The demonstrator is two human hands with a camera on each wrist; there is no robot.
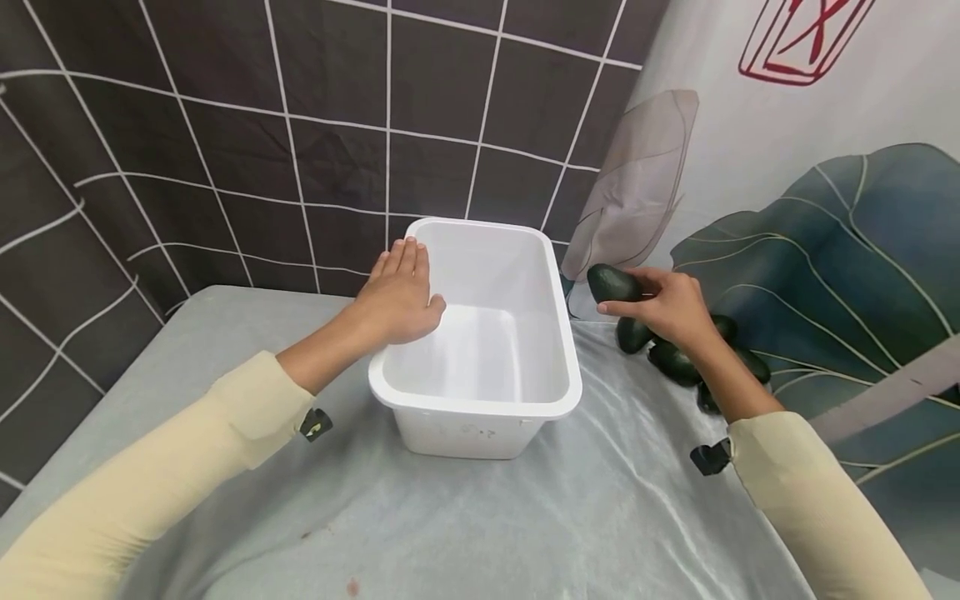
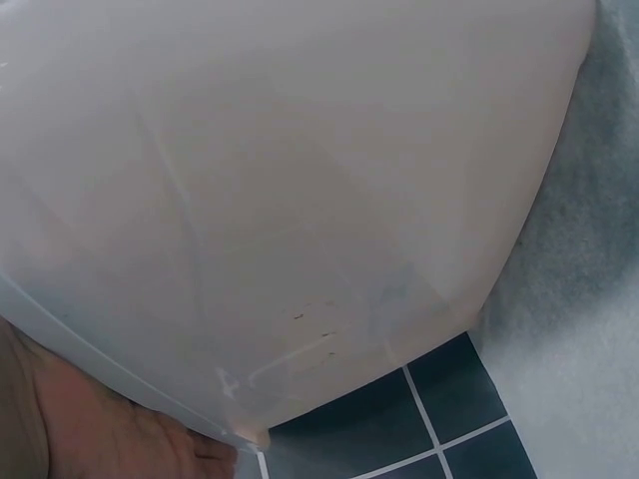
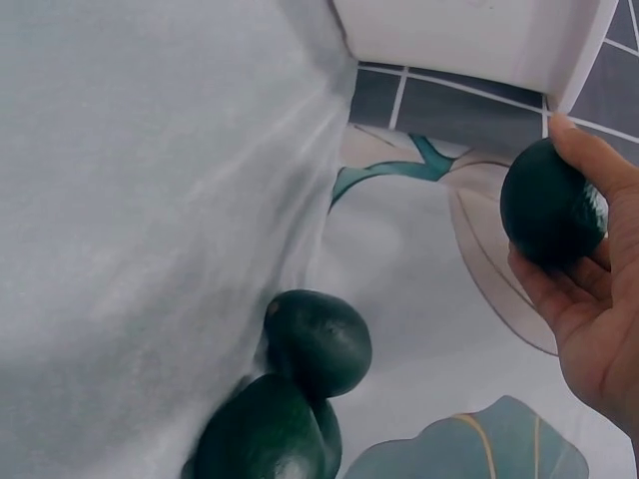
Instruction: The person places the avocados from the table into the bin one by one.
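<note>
A white plastic tub (image 1: pixel 480 407) stands upright on a grey cloth, its inside bare in the head view. My left hand (image 1: pixel 401 293) rests on the tub's left rim, fingers straight and together. To the right of the tub, my right hand (image 1: pixel 670 307) holds a dark green avocado (image 1: pixel 611 284) between thumb and fingers, raised above the cloth. In the right wrist view the same avocado (image 3: pixel 547 205) shows clearly in the grip. Several more avocados (image 1: pixel 672 362) lie in a cluster below the right forearm, which partly hides them.
A grey cloth (image 1: pixel 480 525) covers the table, wrinkled to the right of the tub. Behind hangs a dark curtain (image 1: pixel 337 167) with white grid lines. A leaf-patterned sheet (image 1: pixel 825 250) borders the right side, beside the avocados.
</note>
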